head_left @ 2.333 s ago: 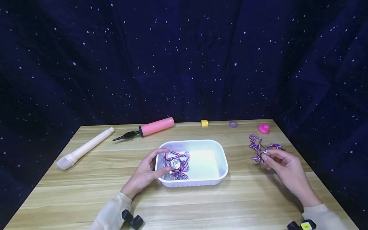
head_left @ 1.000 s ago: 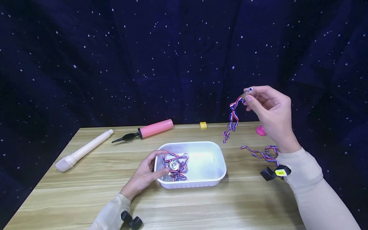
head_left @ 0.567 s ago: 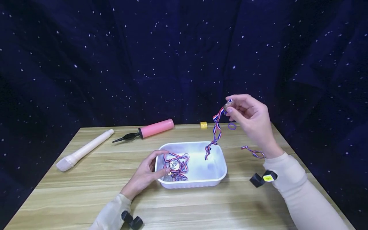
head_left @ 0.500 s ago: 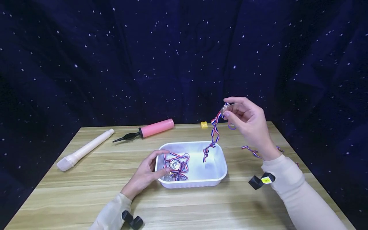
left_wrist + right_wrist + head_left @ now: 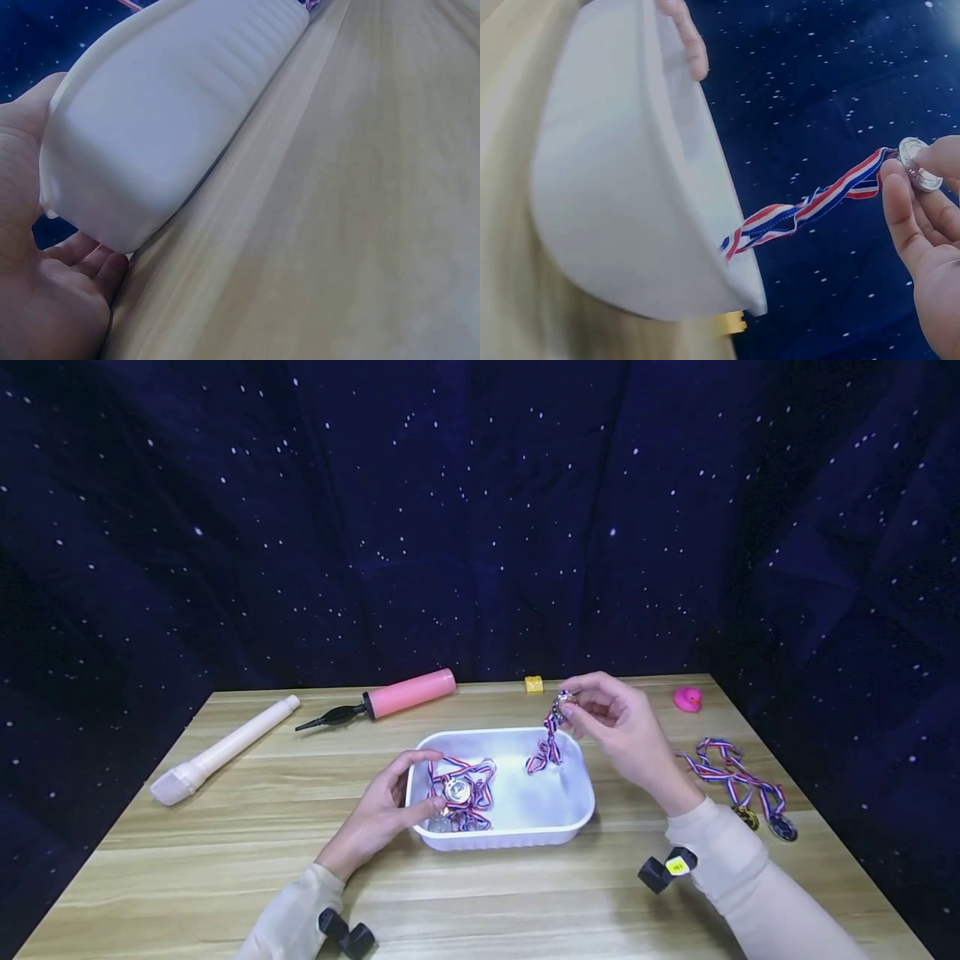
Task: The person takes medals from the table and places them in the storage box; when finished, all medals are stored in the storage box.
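My left hand grips the left end of a white plastic basin, its thumb over the rim; in the left wrist view its fingers curl beneath the basin's end. Inside, at the left, lie a silver medal, tangled striped ribbon and other medals partly hidden by the thumb. Over the basin's back right corner, my right hand pinches another silver medal between thumb and fingers. Its red, white and blue ribbon hangs down into the right part of the basin.
On the wooden table at right lie a gold medal and a dark silver medal with ribbons. Along the back are a pink rubber duck, yellow block and pink balloon pump; a white toy microphone lies left.
My right hand lifted the medal from the table's right side, carried it left and lowered it towards the basin, its ribbon end now inside. My left hand has stayed on the basin.
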The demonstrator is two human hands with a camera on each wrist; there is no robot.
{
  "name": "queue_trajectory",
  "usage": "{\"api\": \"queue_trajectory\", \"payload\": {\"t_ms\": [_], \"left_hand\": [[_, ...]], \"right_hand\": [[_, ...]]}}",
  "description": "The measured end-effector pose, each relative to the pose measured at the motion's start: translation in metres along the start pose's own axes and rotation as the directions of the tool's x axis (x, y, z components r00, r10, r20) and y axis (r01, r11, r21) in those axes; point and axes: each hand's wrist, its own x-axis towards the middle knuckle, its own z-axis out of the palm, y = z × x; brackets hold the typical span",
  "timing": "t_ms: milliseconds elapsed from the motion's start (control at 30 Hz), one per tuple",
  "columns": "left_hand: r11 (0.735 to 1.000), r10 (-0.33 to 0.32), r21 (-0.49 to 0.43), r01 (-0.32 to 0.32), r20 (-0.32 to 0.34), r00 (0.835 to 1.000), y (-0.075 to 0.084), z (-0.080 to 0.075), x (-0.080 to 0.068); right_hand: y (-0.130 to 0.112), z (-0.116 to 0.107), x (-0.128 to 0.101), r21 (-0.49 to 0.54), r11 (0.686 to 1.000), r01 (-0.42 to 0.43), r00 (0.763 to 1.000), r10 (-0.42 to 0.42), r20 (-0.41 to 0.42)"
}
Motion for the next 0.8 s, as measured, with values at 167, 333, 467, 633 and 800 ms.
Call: {"api": "queue_trajectory", "payload": {"t_ms": [167, 333, 467, 633, 800], "left_hand": [[1.000, 0.005, -0.009, -0.005, 0.004, 1.000, 0.000, 0.000, 0.000], [1.000, 0.005, -0.009, -0.005, 0.005, 1.000, 0.000, -0.001, 0.000], [1.000, 0.007, -0.008, -0.007, 0.005, 1.000, 0.000, -0.001, 0.000], [1.000, 0.004, -0.010, -0.004, 0.003, 1.000, 0.001, -0.001, 0.000], [1.000, -0.004, -0.014, 0.004, 0.002, 1.000, 0.001, -0.001, 0.000]], "right_hand": [[0.009, 0.006, -0.011, -0.032, 0.993, -0.112, 0.992, 0.113, 0.058], [0.019, 0.013, -0.024, -0.151, 0.975, -0.162, 0.975, 0.182, 0.129], [0.022, 0.016, -0.029, -0.252, 0.957, -0.144, 0.970, 0.187, 0.157], [0.023, 0.016, -0.032, -0.322, 0.936, -0.139, 0.959, 0.208, 0.193], [0.026, 0.014, -0.035, -0.391, 0.915, -0.099, 0.950, 0.205, 0.238]]}}
